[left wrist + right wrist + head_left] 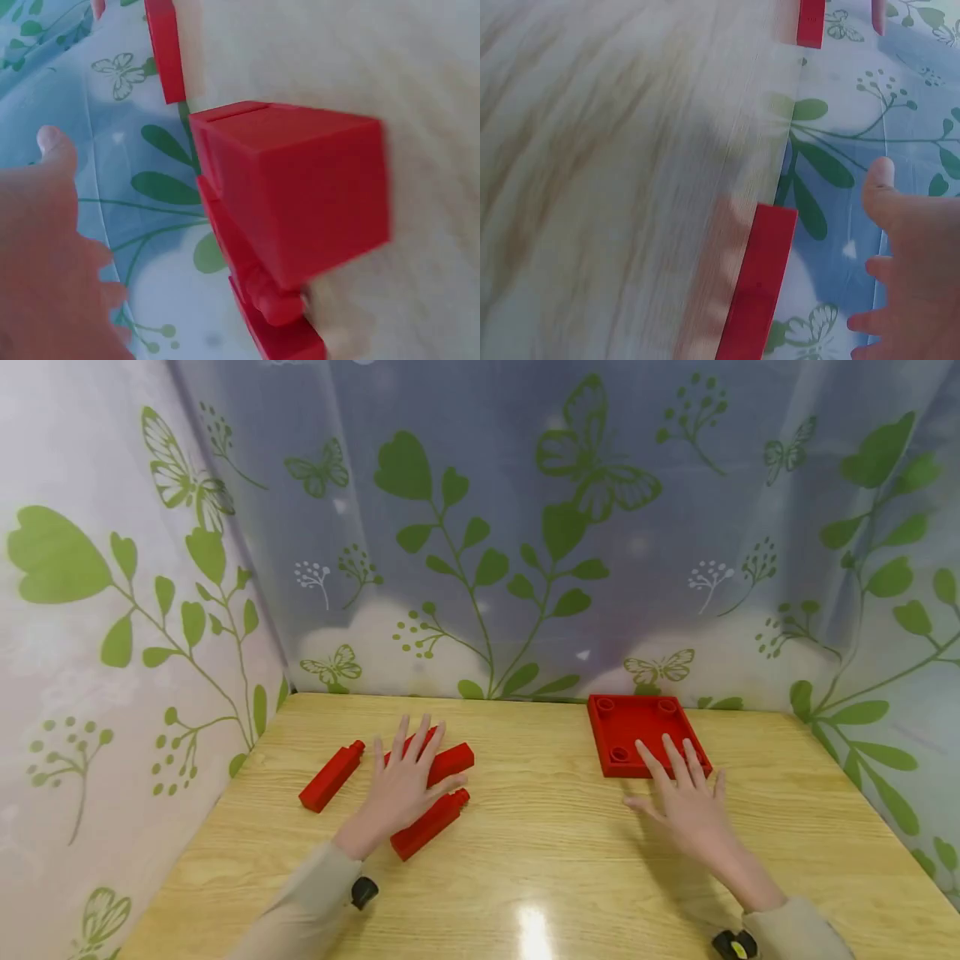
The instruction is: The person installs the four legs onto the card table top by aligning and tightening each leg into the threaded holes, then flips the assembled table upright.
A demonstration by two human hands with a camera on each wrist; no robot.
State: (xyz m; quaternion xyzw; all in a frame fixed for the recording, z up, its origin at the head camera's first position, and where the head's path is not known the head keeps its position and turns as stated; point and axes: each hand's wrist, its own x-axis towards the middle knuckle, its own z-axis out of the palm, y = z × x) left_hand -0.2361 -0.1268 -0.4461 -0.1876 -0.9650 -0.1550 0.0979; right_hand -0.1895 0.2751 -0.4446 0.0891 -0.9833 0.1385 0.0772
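One left hand [401, 787], fingers spread, is hovering over two of four red square-sided pegs [429, 827] lying on a wood-grain table [540, 835]; one right hand [692, 814], well apart, is hovering, fingers spread, by a red square tray [637, 727] with corner sockets.

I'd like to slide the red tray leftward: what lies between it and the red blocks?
Only bare tabletop lies between the red tray and the red blocks; the head view shows it.
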